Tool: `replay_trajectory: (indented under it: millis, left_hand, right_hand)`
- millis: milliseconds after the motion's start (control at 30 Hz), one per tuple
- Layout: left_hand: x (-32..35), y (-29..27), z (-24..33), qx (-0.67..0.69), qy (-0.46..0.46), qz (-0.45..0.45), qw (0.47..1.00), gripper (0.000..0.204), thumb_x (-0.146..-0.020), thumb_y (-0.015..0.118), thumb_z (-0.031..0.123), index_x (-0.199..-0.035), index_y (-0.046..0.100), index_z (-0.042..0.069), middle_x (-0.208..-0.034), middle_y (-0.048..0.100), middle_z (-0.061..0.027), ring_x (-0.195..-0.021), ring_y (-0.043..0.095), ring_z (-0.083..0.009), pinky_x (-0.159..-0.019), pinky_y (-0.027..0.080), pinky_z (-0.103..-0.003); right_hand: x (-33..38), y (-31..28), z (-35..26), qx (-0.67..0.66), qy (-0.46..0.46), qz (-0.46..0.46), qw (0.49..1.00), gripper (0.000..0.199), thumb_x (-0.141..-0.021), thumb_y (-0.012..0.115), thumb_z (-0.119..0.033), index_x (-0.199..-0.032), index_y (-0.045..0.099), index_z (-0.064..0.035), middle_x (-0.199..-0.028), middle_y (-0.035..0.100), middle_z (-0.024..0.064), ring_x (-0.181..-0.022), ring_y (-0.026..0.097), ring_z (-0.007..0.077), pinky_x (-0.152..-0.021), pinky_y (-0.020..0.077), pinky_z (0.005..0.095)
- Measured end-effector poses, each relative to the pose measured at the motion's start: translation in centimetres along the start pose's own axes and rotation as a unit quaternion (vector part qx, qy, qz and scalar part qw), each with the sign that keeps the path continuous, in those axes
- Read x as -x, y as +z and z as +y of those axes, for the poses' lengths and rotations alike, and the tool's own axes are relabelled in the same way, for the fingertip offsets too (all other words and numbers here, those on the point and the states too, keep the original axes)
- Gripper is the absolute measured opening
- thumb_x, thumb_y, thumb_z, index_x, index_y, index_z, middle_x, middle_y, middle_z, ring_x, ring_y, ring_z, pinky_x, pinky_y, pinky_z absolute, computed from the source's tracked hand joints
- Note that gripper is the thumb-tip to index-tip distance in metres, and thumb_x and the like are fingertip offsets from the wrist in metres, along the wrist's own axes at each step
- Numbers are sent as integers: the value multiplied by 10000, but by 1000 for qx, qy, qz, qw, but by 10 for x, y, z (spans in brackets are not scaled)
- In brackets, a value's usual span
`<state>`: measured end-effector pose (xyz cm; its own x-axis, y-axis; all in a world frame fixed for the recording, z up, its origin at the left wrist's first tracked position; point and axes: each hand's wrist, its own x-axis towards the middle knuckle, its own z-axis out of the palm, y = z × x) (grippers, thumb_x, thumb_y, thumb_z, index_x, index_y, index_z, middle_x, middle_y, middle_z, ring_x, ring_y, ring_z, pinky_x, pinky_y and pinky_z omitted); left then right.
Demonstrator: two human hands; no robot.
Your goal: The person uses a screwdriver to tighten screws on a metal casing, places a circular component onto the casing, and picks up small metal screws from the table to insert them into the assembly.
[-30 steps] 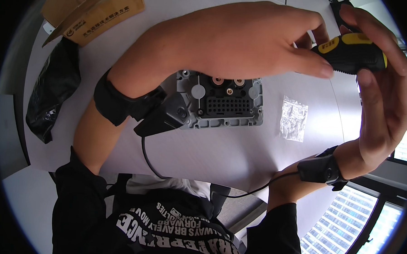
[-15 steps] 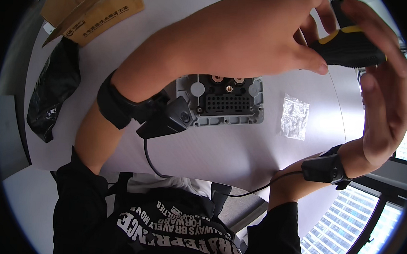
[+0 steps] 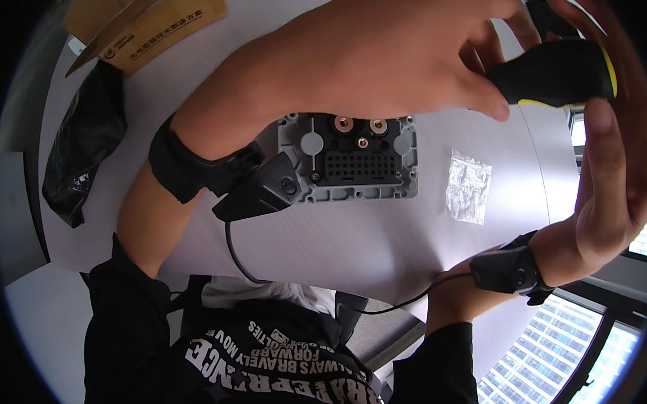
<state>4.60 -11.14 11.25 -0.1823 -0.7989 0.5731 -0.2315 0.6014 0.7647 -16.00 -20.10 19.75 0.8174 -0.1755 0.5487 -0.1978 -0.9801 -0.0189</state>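
**Both hands on blk/yellow handle, upper R**

We had a chunky handle [image 3: 553,73], blk w/ yellow trim, btwn our two hands, seen over the far R part of the surface [image 3: 322,242]. Our L hand [image 3: 409,59] reached across from the L, its grip closed on the handle's L end, thumb below & fingers behind, partly hidden. Our R hand [image 3: 616,189] had its grip around the opp. end: thumb tip up against the underside, fingers curled past the end, dark & hard to make out nr the rim of view.

Below our L hand sat a grey housing [image 3: 403,143] w/ a blk connector block [image 3: 358,164], top edge covered by our arm. R of it lay a clear plastic bag [image 3: 468,188]. Far L, we had a cardboard box [image 3: 165,32] w/ a blk bag [image 3: 88,141] just beside it, nearer us. Each wrist wore a blk strapped device [image 3: 508,269] w/ a thin cable [image 3: 238,260].
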Motion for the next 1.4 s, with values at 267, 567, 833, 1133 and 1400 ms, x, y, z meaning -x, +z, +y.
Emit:
replay_trajectory:
  millis: [267, 567, 833, 1133, 1400]
  left_hand:
    - [-9, -31, 0, 165, 15, -109, 980, 385, -967, 710, 164, -1189, 481, -50, -1084, 653, -254, -965, 696, -276, -803, 560, -379]
    - [10, -9, -1, 60, 129, 25, 989, 351, -985, 673, 138, -1221, 496, -53, -965, 664, -217, -887, 681, -267, -776, 543, -365]
    - [2, -14, 29, -116, -10, -44, 992, 276, -981, 688, 171, -1121, 619, -56, -900, 620, -166, -778, 613, -238, -713, 482, -365]
    - [4, -17, 6, 13, 36, -32, 999, 250, -1036, 604, 157, -1135, 605, -73, -986, 665, -180, -849, 652, -224, -776, 522, -349]
    - [3, -9, 2, 99, 31, 30, 994, 316, -1010, 646, 165, -1202, 547, -66, -969, 687, -172, -907, 684, -244, -811, 555, -347]
  right_hand:
    - [-3, 12, -2, 12, 54, 47, 997, 440, -1013, 536, -286, -1384, 602, -59, -1353, 649, 169, -1176, 670, 277, -989, 536, 381]
    - [-5, 4, -6, -9, 0, 4, 1000, 437, -1013, 541, -282, -1382, 603, -57, -1350, 650, 169, -1171, 672, 277, -986, 537, 379]
    - [-3, 3, -5, 10, 45, 29, 998, 434, -1013, 545, -278, -1380, 604, -55, -1348, 651, 169, -1167, 675, 276, -984, 538, 376]
    - [-4, 0, -7, -17, -10, -8, 1000, 430, -1013, 550, -274, -1378, 606, -53, -1346, 653, 168, -1162, 677, 275, -981, 539, 373]
    - [-2, 8, -6, 2, 57, 31, 998, 428, -1013, 555, -271, -1376, 607, -52, -1344, 654, 168, -1157, 679, 275, -979, 540, 371]
